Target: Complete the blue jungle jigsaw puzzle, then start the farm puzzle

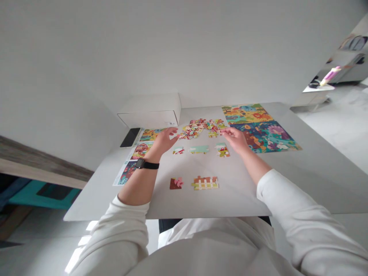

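Note:
A heap of small colourful puzzle pieces [195, 128] lies toward the back of the table. At its left side my left hand [166, 141] is held with thumb and fingers apart, nothing visible between them. My right hand [236, 138] is at the heap's right edge, its fingertips pinched on a red and white puzzle piece [216, 129]. Nearer to me is a row of joined pieces: a small section with red [178, 150], a pale green strip [199, 149] and a section with a green shape [223, 150]. Closer still are a brown and pink piece [176, 183] and a white fence section [205, 183].
On the right lie two finished puzzles, one with a lion [247, 113] and a dark blue one [266, 136]. A white box [149, 111] stands at the back left, with a black phone [130, 137] and picture sheets [126, 172] near it. A wall rises behind the table [244, 191].

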{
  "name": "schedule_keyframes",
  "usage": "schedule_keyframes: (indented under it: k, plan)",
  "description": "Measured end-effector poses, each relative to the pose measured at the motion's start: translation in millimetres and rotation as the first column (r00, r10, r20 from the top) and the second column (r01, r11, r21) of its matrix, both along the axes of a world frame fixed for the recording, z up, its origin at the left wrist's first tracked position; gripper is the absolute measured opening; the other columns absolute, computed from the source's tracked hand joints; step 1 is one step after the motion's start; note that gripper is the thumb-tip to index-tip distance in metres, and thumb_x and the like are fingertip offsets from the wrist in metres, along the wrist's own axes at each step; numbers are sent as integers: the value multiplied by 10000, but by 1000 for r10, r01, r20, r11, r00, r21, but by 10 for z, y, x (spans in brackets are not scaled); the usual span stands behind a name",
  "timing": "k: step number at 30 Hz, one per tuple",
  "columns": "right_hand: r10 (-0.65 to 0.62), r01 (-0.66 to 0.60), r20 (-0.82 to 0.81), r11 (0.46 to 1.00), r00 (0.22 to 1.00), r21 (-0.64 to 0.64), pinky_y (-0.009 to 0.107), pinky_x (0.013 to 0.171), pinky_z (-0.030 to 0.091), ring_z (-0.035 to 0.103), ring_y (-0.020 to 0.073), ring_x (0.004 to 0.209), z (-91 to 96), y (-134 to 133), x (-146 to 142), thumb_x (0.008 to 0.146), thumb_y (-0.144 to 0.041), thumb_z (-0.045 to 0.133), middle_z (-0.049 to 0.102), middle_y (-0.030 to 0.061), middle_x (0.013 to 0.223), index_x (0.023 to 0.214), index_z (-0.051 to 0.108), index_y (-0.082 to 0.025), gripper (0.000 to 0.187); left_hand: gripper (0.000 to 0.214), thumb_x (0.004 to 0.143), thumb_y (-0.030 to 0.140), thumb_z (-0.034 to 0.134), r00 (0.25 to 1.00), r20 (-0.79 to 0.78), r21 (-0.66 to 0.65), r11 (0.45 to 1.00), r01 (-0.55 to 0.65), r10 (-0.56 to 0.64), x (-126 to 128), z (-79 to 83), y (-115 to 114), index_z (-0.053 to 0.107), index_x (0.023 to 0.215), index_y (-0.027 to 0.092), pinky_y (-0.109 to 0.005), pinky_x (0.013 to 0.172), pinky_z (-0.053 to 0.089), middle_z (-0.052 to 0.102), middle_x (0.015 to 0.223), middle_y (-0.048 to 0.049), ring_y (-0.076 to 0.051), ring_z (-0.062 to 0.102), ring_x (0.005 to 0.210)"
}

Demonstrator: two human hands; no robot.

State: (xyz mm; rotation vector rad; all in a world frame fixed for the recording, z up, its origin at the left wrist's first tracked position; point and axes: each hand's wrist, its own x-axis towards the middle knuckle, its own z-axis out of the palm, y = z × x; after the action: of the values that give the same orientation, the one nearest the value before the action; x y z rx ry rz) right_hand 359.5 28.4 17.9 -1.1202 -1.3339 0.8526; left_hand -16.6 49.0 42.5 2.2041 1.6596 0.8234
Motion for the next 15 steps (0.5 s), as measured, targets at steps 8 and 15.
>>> schedule_keyframes:
  k: [8, 15]
  plan:
    - [-65, -133, -629, 956, 775, -263, 129, 401, 352, 542, 58, 547, 192, 275, -163, 629, -281, 1006, 667, -72, 717, 879, 691, -242, 404, 456, 921, 290, 707, 989, -141, -122, 990, -65, 48, 251, -78, 707, 701, 1364, 183, -384, 1013, 549, 765, 1366, -147, -302, 734, 1168]
    - [-120, -117, -651, 944, 750, -309, 141, 396, 347, 545, 61, 528, 114, 296, -115, 727, -342, 933, 632, -60, 698, 868, 670, -228, 320, 503, 872, 311, 774, 971, -231, -204, 973, -109, 60, 387, -165, 1107, 703, 1362, 218, -351, 964, 553, 808, 1278, -142, -299, 755, 1162]
